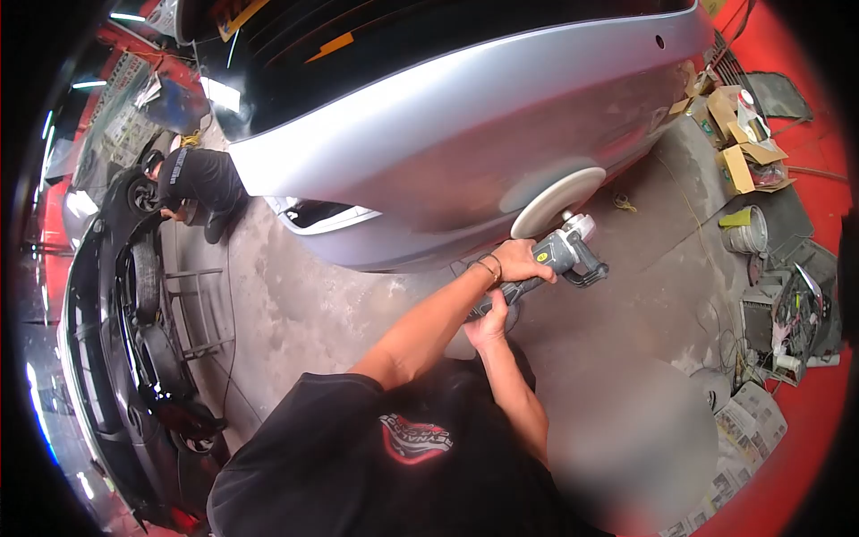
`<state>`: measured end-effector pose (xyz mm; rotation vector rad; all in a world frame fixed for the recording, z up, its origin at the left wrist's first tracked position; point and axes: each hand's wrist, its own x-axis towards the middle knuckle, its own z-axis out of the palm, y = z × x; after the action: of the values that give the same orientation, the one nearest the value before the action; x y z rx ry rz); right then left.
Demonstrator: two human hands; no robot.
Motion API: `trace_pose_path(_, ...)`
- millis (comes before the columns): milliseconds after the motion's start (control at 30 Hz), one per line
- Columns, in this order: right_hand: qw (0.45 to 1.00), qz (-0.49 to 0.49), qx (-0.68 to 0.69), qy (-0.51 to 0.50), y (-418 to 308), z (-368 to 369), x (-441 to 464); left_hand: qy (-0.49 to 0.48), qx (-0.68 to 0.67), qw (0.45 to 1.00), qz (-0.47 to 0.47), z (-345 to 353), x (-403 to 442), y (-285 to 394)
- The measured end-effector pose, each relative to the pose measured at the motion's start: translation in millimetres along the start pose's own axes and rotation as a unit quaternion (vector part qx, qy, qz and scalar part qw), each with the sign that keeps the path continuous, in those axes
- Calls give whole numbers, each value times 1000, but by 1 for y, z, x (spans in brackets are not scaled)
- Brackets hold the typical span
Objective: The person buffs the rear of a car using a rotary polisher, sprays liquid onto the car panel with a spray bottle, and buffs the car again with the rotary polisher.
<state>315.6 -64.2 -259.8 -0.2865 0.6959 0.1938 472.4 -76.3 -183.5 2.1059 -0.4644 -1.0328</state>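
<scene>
A grey and black electric polisher (pixel 559 252) with a large pale round pad (pixel 562 200) is in both of my hands. My left hand (pixel 523 262), with a dark band at the wrist, wraps round the front of its body. Lower down, my right hand (pixel 489 324) is closed round the rear handle. The side handle sticks out to the right, held by neither hand. The pad's face is towards a silver car body panel (pixel 447 170), at its lower edge; whether it presses on the panel is hard to tell.
At left, a co-worker in black (pixel 204 186) crouches by a black car bumper (pixel 107 340) and a metal stand (pixel 199 309). Cardboard boxes (pixel 741 166), a bucket (pixel 744 230), loose parts and newspaper (pixel 750 428) line the right side. Thin cords lie on the concrete floor (pixel 304 295).
</scene>
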Motion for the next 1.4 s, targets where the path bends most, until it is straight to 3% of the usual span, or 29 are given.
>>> trace_pose_path(133,1000,22,-4,7,19,3,-11,12,-15,1000,5,0,-27,-12)
trace_pose_path(333,998,21,-43,-45,135,-42,-25,37,-80,996,13,-11,-140,-61)
trace_pose_path(433,992,34,-103,-69,176,-27,-63,62,-145,987,28,-15,-200,-89)
trace_pose_path(500,975,18,-125,-184,188,-22,-82,78,-196,977,31,-14,-237,-105)
trace_pose_path(600,950,-71,-258,-164,197,-19,-98,105,-277,954,43,-5,-274,-126)
trace_pose_path(667,932,-54,-326,-146,179,-4,-114,124,-313,939,74,-4,-283,-131)
trace_pose_path(1000,931,-136,-308,-139,101,-12,-83,78,-375,915,129,9,-199,-88)
trace_pose_path(1233,910,-218,-334,-111,-52,-1,-66,61,-331,927,163,18,-88,15)
trace_pose_path(1400,897,-198,-377,-117,-174,-35,-8,74,-367,910,179,17,-2,105)
